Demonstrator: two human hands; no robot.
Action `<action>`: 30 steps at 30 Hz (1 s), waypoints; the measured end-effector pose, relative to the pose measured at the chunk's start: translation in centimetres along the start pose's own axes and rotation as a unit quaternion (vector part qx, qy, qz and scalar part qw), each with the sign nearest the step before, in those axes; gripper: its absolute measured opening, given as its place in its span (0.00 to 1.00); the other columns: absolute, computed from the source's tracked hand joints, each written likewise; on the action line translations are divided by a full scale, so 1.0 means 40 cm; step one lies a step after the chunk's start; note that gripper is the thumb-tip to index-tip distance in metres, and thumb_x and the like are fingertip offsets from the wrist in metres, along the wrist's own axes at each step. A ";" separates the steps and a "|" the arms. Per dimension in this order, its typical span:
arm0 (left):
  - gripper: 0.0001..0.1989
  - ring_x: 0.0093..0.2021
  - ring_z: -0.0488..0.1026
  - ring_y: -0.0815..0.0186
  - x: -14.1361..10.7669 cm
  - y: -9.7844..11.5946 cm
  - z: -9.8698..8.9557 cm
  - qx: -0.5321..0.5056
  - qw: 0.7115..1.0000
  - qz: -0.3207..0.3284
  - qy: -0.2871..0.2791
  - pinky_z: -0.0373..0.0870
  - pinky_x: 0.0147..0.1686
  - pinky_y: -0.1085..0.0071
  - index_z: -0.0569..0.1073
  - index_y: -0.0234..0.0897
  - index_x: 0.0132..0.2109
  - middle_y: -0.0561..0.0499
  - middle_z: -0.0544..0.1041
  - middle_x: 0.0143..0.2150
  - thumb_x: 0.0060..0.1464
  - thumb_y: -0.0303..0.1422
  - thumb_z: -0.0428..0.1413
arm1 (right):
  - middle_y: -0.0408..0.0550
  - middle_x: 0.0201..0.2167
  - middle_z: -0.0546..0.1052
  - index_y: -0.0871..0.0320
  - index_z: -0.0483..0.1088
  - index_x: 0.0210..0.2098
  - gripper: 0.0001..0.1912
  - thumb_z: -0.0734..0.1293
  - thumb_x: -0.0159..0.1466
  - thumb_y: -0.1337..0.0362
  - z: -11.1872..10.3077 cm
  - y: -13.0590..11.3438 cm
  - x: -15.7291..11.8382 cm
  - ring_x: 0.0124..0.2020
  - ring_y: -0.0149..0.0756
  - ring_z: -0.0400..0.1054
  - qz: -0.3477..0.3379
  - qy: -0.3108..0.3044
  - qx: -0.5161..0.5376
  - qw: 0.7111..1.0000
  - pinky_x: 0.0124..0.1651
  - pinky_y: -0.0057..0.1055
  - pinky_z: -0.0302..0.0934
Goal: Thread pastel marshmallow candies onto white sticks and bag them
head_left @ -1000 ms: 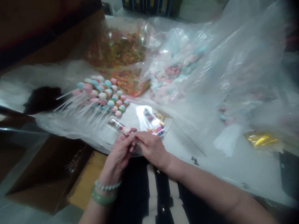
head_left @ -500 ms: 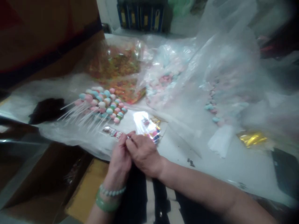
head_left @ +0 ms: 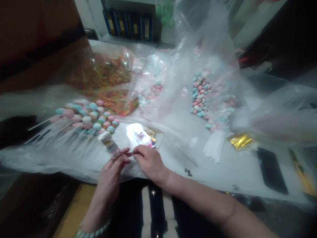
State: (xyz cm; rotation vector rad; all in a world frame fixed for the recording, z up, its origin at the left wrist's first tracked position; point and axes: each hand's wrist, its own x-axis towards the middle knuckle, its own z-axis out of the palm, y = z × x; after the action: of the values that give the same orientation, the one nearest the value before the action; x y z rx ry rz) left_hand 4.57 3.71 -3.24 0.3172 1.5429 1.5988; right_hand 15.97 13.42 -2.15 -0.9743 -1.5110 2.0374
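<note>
My left hand (head_left: 111, 170) is closed on a marshmallow skewer in a clear printed wrapper (head_left: 109, 144), whose candy end points up and left. Close to its fingertips, my right hand (head_left: 150, 163) is pinched; what lies between its fingers is too small and blurred to make out. Just beyond the hands lies a shiny stack of printed clear bags (head_left: 138, 135), with gold twist ties (head_left: 151, 133) at its right side. To the left, a pile of pastel marshmallow skewers (head_left: 86, 117) rests with the white sticks towards me.
Behind are a bag of orange-green candies (head_left: 106, 74) and large clear bags of pastel marshmallows (head_left: 201, 96). White sticks (head_left: 214, 147), a gold packet (head_left: 240, 141), a dark phone-like slab (head_left: 272, 170) and a yellow tool (head_left: 303, 175) lie right. A cardboard box (head_left: 37, 43) stands at left.
The view has swung to the right. My hands, pressed together before, are now slightly apart at the fingertips, and the wrapped skewer is raised more upright in my left hand.
</note>
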 end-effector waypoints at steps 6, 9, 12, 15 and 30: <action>0.21 0.14 0.60 0.71 -0.009 0.002 0.050 0.048 0.988 -0.123 -0.081 0.56 0.15 0.73 0.73 0.35 0.26 0.55 0.67 0.17 0.42 0.50 0.64 | 0.40 0.28 0.74 0.56 0.68 0.36 0.15 0.72 0.49 0.63 0.033 -0.030 0.027 0.24 0.28 0.65 0.005 -0.010 0.175 0.985 0.28 0.26 0.61; 0.19 0.15 0.58 0.72 -0.011 -0.016 0.060 0.126 0.990 -0.028 0.051 0.52 0.15 0.73 0.76 0.35 0.30 0.57 0.67 0.19 0.43 0.48 0.64 | 0.38 0.27 0.73 0.56 0.67 0.34 0.17 0.73 0.46 0.66 0.030 -0.034 0.040 0.27 0.28 0.67 -0.010 0.061 0.215 0.975 0.33 0.27 0.64; 0.15 0.21 0.61 0.71 -0.007 -0.032 0.044 0.205 0.967 0.082 0.130 0.56 0.19 0.74 0.78 0.36 0.33 0.55 0.69 0.22 0.48 0.44 0.62 | 0.40 0.28 0.74 0.56 0.68 0.36 0.11 0.70 0.54 0.60 -0.027 -0.042 0.049 0.28 0.31 0.68 -0.019 0.060 0.086 0.994 0.36 0.30 0.64; 0.13 0.20 0.58 0.73 0.005 -0.034 0.029 0.146 0.979 0.047 0.135 0.52 0.18 0.76 0.75 0.36 0.31 0.57 0.65 0.19 0.48 0.43 0.62 | 0.43 0.34 0.75 0.54 0.71 0.36 0.07 0.61 0.64 0.63 -0.122 -0.046 0.074 0.37 0.35 0.69 -0.074 0.150 -0.235 0.958 0.41 0.31 0.62; 0.11 0.12 0.49 0.79 0.018 0.021 0.053 -0.088 0.984 -0.129 0.089 0.42 0.09 0.81 0.69 0.35 0.25 0.61 0.58 0.14 0.39 0.35 0.63 | 0.49 0.36 0.76 0.57 0.71 0.41 0.12 0.56 0.69 0.68 -0.252 -0.040 0.075 0.37 0.39 0.68 -0.006 0.203 -0.632 0.748 0.35 0.32 0.52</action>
State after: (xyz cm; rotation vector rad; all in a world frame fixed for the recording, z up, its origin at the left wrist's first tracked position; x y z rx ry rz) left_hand 5.29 5.79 -2.34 -0.1240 1.4920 1.5745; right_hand 21.33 22.55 -3.14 -1.6461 -2.5253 0.4021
